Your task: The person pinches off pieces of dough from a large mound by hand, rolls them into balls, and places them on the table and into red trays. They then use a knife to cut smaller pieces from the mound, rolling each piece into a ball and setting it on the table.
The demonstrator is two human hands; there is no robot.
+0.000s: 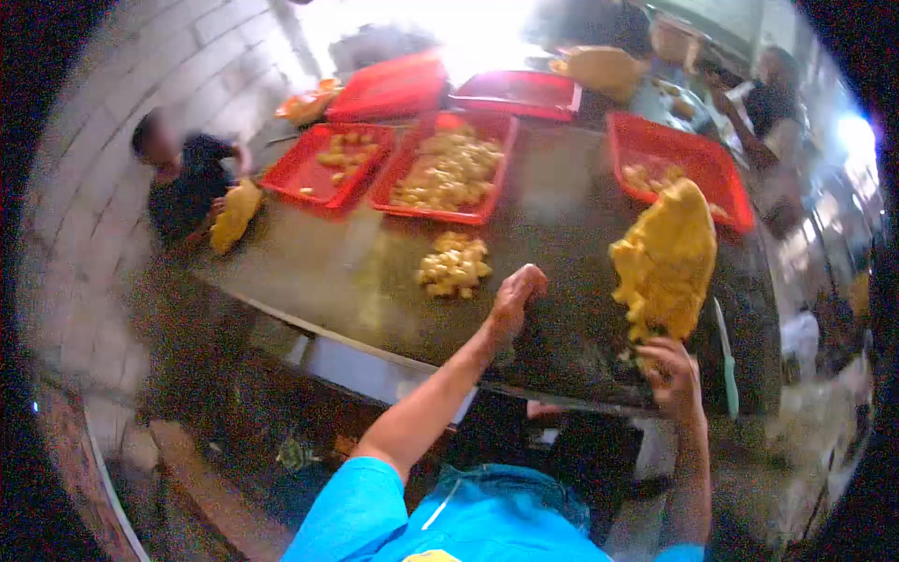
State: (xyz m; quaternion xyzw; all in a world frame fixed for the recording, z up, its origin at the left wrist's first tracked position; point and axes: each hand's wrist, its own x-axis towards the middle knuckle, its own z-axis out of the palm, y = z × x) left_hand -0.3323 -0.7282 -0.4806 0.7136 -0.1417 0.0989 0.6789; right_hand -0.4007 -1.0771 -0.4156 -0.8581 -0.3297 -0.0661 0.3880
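A large yellow dough-like mass [670, 258] with a ragged left edge lies at the right of the dark table. My right hand [670, 370] is at its lower end, fingers curled at the edge; what they hold is blurred. My left hand [520, 286] is closed above the table, right of a small heap of yellow pieces [453, 265]; anything inside it is hidden. A knife with a pale green handle [730, 384] rests to the right of the large mass.
Red trays with yellow pieces [328, 201] [431, 214] [744, 211] stand across the table [300, 272]. More red trays [389, 84] [515, 94] are behind. A person [192, 183] at the left holds another yellow mass [236, 215]. Other people [773, 103] are at the upper right.
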